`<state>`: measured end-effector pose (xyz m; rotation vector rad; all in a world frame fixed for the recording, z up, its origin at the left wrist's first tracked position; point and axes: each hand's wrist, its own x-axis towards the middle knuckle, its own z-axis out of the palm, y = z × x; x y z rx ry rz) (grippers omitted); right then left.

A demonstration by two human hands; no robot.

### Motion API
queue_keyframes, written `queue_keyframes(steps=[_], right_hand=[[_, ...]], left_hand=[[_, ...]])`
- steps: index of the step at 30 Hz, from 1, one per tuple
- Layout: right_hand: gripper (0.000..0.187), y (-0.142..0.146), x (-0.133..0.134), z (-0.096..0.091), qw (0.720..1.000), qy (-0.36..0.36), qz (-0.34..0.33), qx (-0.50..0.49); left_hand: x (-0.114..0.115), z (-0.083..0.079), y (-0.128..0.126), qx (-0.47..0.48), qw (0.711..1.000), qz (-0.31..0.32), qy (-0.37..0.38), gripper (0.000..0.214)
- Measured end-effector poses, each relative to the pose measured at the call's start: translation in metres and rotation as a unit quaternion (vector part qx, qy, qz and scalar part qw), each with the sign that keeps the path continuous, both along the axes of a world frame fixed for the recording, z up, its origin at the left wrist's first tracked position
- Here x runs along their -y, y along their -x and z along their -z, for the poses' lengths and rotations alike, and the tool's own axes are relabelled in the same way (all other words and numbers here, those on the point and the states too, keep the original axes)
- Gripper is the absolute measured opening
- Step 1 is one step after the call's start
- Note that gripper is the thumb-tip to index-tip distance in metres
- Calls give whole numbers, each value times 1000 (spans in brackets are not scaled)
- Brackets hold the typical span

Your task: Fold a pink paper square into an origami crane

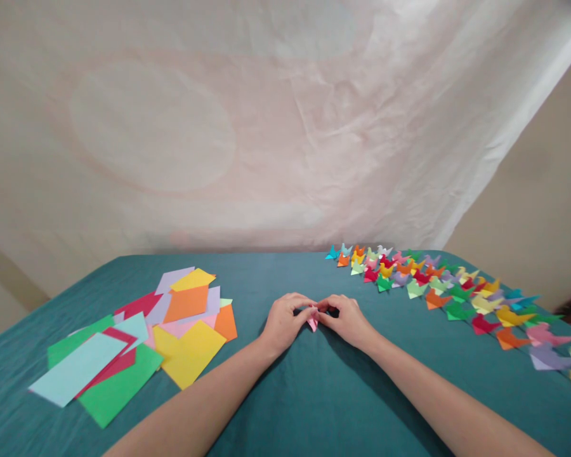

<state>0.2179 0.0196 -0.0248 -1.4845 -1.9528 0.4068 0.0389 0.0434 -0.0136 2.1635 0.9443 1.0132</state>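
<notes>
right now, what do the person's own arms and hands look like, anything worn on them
The left hand and right hand are ungloved, with no ring visible. The left forearm and right forearm are bare and taper toward the hands; no sleeve, watch or bracelet shows.

Smooth, matt paper sheets (pixel 80 368) and crisply creased paper birds (pixel 484 304) rest on a dull cloth (pixel 290 406), its surface faintly rippled, before a crinkled backdrop (pixel 276 133) with a satiny sheen. The folded piece (pixel 313 324) at center, largely hidden, appears to be matt paper too.
</notes>
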Motion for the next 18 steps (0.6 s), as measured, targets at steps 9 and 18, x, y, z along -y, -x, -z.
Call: queue_keyframes(steps=[9,18], right_hand=[[22,-2,-1,4,999,-4,-16,30],[20,-1,0,2,999,-7,-17,39]], left_hand=[[1,-2,0,-6,1000,0,4,14],[3,-7,0,-19,1000,-3,-5,19]])
